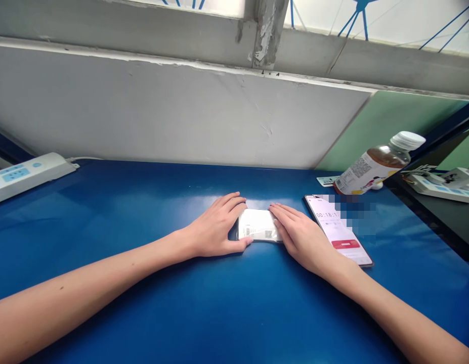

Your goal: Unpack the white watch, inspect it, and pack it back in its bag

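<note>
A small flat white packet [258, 225] in clear plastic lies on the blue tabletop [234, 298], with a barcode and a square code printed on its face. My left hand [219, 227] holds its left end, the thumb at the near edge and the fingers at the far corner. Over the right end rests my right hand [298, 235], its fingers together and pressed along that side; its thumb is mostly hidden. Just beyond the right hand lies a phone [338, 230], its lit screen showing timer digits and a red button.
A capped drink bottle [374, 164] stands at the back right beside a small card [326, 181]. White power strips are at the far left [29, 174] and far right [442, 188]. Behind the table rises a pale wall panel [181, 111].
</note>
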`<control>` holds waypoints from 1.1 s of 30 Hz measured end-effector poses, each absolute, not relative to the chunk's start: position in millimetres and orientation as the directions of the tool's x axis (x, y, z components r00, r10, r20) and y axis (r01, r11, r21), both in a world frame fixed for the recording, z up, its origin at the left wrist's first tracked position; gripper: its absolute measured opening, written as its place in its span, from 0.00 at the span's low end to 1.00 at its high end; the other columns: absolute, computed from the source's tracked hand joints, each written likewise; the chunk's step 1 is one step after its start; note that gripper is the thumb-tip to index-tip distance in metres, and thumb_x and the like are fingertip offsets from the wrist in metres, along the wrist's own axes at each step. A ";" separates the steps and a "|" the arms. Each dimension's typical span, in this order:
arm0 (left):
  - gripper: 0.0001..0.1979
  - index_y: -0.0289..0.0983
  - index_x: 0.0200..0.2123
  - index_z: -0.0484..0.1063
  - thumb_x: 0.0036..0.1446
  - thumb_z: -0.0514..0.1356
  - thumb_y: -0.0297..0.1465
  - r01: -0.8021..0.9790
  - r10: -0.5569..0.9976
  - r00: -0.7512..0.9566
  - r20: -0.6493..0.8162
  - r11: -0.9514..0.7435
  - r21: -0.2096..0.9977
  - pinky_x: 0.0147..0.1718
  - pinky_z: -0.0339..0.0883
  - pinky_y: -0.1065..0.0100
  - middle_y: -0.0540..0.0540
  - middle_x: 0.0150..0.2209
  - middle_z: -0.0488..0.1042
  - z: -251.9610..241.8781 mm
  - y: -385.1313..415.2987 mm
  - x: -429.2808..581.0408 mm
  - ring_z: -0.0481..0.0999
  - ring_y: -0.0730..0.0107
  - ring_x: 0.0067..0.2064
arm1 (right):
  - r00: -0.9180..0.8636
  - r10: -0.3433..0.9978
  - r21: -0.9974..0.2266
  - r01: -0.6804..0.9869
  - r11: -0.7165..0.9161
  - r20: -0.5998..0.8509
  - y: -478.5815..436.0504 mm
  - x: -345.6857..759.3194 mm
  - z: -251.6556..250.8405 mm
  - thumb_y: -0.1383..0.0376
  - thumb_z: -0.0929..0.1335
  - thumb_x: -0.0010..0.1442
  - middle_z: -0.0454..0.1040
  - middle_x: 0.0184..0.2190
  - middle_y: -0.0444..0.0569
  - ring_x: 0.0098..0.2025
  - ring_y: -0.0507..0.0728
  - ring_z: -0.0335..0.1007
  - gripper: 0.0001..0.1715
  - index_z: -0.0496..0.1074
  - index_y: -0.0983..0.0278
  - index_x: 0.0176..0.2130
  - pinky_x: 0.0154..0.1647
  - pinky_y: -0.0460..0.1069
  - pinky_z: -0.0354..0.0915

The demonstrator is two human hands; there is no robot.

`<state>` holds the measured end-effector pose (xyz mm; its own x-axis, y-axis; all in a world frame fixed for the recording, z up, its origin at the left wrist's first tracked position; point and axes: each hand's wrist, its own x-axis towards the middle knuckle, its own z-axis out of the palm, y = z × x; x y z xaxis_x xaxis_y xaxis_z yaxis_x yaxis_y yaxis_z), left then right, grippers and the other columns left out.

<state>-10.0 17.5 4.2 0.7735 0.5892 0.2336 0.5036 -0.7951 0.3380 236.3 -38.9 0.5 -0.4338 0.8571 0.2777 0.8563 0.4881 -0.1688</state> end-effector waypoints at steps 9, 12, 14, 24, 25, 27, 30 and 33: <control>0.33 0.28 0.60 0.64 0.59 0.61 0.44 0.512 0.586 0.788 0.190 -0.794 0.327 0.65 0.56 0.46 0.30 0.63 0.65 5.5 16.8 -10.9 0.55 0.41 0.69 | -0.455 0.853 -0.126 0.859 0.496 0.258 -38.1 240.2 -4.3 0.77 0.58 0.61 0.73 0.58 0.67 0.57 0.68 0.74 0.33 0.61 0.72 0.64 0.55 0.63 0.73; 0.33 0.29 0.60 0.63 0.59 0.61 0.44 0.516 0.588 0.787 0.187 -0.793 0.323 0.65 0.56 0.46 0.30 0.63 0.65 5.2 16.5 -10.7 0.55 0.41 0.69 | -0.435 0.869 -0.187 0.857 0.480 0.237 -37.2 241.0 -3.4 0.76 0.58 0.61 0.73 0.58 0.66 0.58 0.68 0.73 0.32 0.62 0.73 0.63 0.55 0.64 0.72; 0.32 0.29 0.60 0.63 0.59 0.61 0.44 0.516 0.589 0.786 0.188 -0.792 0.325 0.65 0.56 0.46 0.30 0.63 0.65 4.9 16.5 -10.7 0.55 0.41 0.69 | -0.428 0.877 -0.221 0.854 0.471 0.218 -36.9 240.9 -2.0 0.76 0.58 0.62 0.72 0.59 0.67 0.58 0.69 0.73 0.31 0.63 0.75 0.63 0.56 0.64 0.71; 0.30 0.31 0.59 0.63 0.56 0.62 0.39 0.501 0.593 0.775 0.217 -0.787 0.361 0.63 0.59 0.44 0.29 0.62 0.65 4.2 16.7 -11.4 0.58 0.40 0.68 | -0.383 0.912 -0.452 0.795 0.406 0.146 -32.7 250.1 -2.3 0.69 0.57 0.69 0.72 0.60 0.59 0.59 0.65 0.72 0.27 0.63 0.67 0.65 0.58 0.60 0.70; 0.30 0.30 0.59 0.63 0.56 0.62 0.39 0.507 0.598 0.771 0.219 -0.784 0.359 0.63 0.59 0.44 0.29 0.62 0.65 4.2 16.6 -11.3 0.58 0.40 0.67 | -0.386 0.911 -0.464 0.787 0.406 0.142 -32.3 251.0 -2.3 0.68 0.56 0.70 0.72 0.60 0.58 0.60 0.64 0.71 0.27 0.62 0.66 0.65 0.58 0.59 0.70; 0.30 0.30 0.57 0.64 0.54 0.63 0.38 0.524 0.614 0.757 0.226 -0.776 0.351 0.63 0.60 0.45 0.29 0.61 0.66 4.7 16.4 -11.2 0.59 0.41 0.67 | -0.399 0.902 -0.453 0.782 0.428 0.164 -31.5 252.1 -1.7 0.68 0.57 0.70 0.71 0.61 0.58 0.61 0.63 0.70 0.27 0.62 0.67 0.65 0.60 0.58 0.69; 0.29 0.29 0.54 0.66 0.51 0.63 0.38 0.553 0.634 0.733 0.247 -0.767 0.324 0.62 0.62 0.45 0.28 0.60 0.67 5.8 15.9 -10.8 0.61 0.41 0.65 | -0.446 0.855 -0.347 0.783 0.517 0.266 -30.3 254.0 2.0 0.73 0.58 0.68 0.70 0.62 0.60 0.62 0.64 0.68 0.25 0.67 0.69 0.61 0.61 0.60 0.68; 0.29 0.27 0.53 0.67 0.50 0.62 0.37 0.565 0.632 0.731 0.257 -0.772 0.291 0.62 0.61 0.46 0.27 0.58 0.68 6.6 15.5 -10.5 0.63 0.41 0.63 | -0.502 0.790 -0.198 0.785 0.587 0.352 -29.2 257.0 8.6 0.75 0.61 0.65 0.76 0.56 0.57 0.60 0.67 0.69 0.18 0.77 0.66 0.47 0.57 0.63 0.70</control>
